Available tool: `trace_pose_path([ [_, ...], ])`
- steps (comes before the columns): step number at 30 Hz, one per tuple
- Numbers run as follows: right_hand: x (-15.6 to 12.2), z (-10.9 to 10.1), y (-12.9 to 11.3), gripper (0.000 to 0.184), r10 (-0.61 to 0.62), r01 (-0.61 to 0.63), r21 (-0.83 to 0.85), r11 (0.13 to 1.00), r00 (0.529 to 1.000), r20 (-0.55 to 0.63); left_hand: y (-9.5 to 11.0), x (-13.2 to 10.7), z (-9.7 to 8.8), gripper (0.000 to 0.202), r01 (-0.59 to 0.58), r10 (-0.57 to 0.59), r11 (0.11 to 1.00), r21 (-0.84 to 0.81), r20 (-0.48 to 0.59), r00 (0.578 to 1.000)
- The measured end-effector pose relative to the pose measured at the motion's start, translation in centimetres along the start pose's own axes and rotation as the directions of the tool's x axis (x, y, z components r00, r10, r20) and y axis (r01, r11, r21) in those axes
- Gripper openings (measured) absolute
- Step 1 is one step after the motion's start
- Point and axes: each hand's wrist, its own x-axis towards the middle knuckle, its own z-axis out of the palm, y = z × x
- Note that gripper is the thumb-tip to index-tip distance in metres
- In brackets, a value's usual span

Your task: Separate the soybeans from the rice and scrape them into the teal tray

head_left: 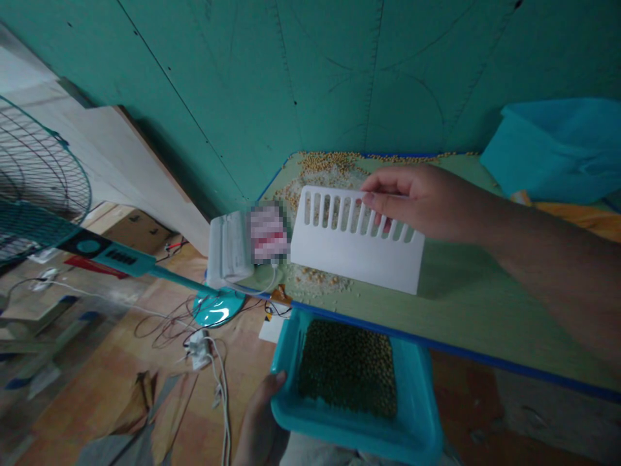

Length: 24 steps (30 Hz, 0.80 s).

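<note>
My right hand (405, 194) pinches a white slotted plastic panel (356, 255) by its slotted upper edge, thumb in front and fingers behind. The panel is tilted above the table, beside scattered yellow beans (332, 163) and whitish grains (315, 285). Below the table's front edge, my left hand (264, 414) grips the left side of a turquoise plastic tray (417, 414), with the thumb over its rim. Dark green beans or grains (334, 369) mixed with yellowish beans lie inside the tray. Most of my left fingers are hidden under it.
The light green table (485, 310) has a blue edge. A blue fabric bin (548, 155) stands at the back right. A white device (230, 249) with a cable sits at the table's left end, by a fan (111, 255). Cords and a power strip (198, 349) lie on the floor.
</note>
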Motion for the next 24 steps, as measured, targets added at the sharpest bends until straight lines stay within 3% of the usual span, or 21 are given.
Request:
trace_pose_path([
  [3,-1.1,0.9,-1.6,0.016,-0.111,0.109,-0.211,0.971,0.994,0.002,-0.1,0.0,-0.3,0.013,-0.007,0.007,1.000,0.005,0.014,1.000],
  [6,-1.9,1.5,-2.9,0.015,-0.178,0.172,-0.292,0.941,0.984,0.005,-0.1,-0.1,-0.7,0.013,-0.009,0.009,1.000,0.009,0.028,1.000],
  [13,-2.7,2.4,-4.2,0.013,-0.168,0.173,-0.309,0.935,0.985,0.044,0.1,-0.3,-1.4,0.031,-0.013,0.015,1.000,-0.019,0.109,0.994],
  [17,-2.8,3.0,-4.3,0.013,-0.173,0.186,-0.377,0.907,0.982,0.071,0.4,-0.1,-1.7,0.031,-0.015,0.021,0.999,-0.050,0.123,0.992],
  [24,-4.1,3.6,-3.6,0.011,-0.226,0.207,-0.597,0.775,0.973,0.044,0.2,0.9,-2.2,0.053,-0.061,0.072,0.989,-0.132,0.086,0.994],
])
